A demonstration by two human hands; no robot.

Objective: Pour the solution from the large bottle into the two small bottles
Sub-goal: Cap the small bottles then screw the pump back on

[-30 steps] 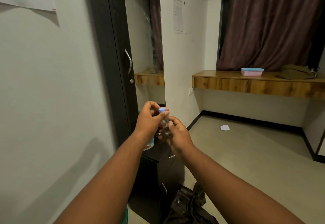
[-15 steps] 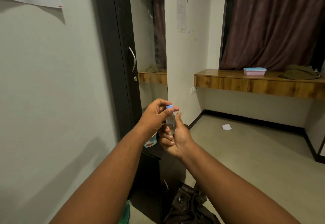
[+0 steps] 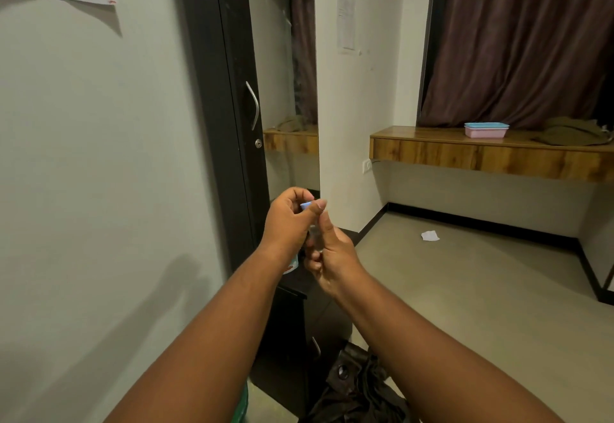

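Observation:
A small clear bottle (image 3: 314,233) is held upright in my right hand (image 3: 332,256), whose fingers wrap its body so that most of it is hidden. My left hand (image 3: 288,221) pinches the bottle's blue cap (image 3: 305,205) between thumb and fingers at the top. Both hands are raised in front of me over a low black cabinet (image 3: 299,293). Behind my left wrist a bottle with a teal label (image 3: 293,265) stands on the cabinet, mostly hidden.
A dark wardrobe door (image 3: 229,107) with a metal handle stands just behind the hands, the wall to its left. A dark bag (image 3: 358,389) lies on the floor below. A wooden shelf (image 3: 481,153) carries a pink box (image 3: 485,130) at far right.
The hands stay together on the small bottle; my left fingers have shifted around the blue cap, and the camera has drifted slightly.

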